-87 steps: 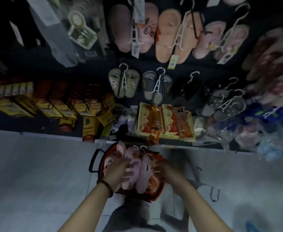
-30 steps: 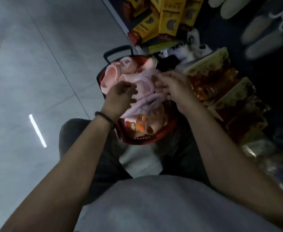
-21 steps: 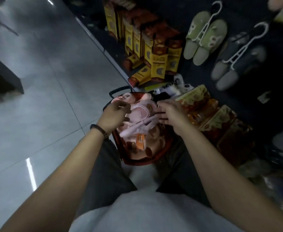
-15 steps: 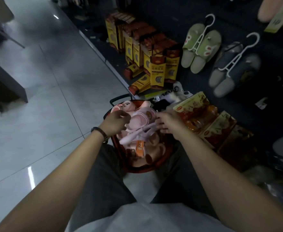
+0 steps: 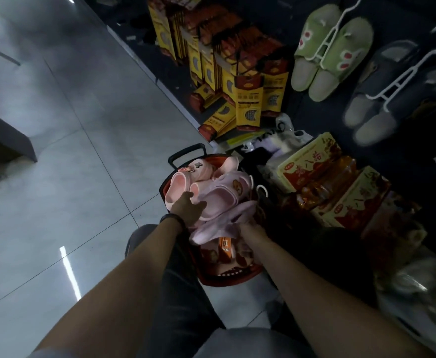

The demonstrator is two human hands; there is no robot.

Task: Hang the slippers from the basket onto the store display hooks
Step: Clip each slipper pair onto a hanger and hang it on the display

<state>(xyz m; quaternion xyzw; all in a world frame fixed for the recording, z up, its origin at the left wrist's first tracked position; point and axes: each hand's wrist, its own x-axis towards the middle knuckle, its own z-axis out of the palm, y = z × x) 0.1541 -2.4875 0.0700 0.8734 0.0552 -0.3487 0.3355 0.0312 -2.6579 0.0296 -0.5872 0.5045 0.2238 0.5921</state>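
Grey floor tiles [image 5: 69, 156] fill the frame from 7 to 11 o'clock, and on the dark display wall at 1 to 2 o'clock a green pair [image 5: 333, 55] and a grey pair [image 5: 392, 99] hang on white hangers. Near centre the red basket [image 5: 227, 279] is heaped with pink slippers [image 5: 224, 195], so most of the job looks undone. The left hand [image 5: 187, 208] curls its fingers over one slipper's heel. The right hand [image 5: 249, 232], at the heap's 5 o'clock, reaches underneath, and I cannot tell its grip.
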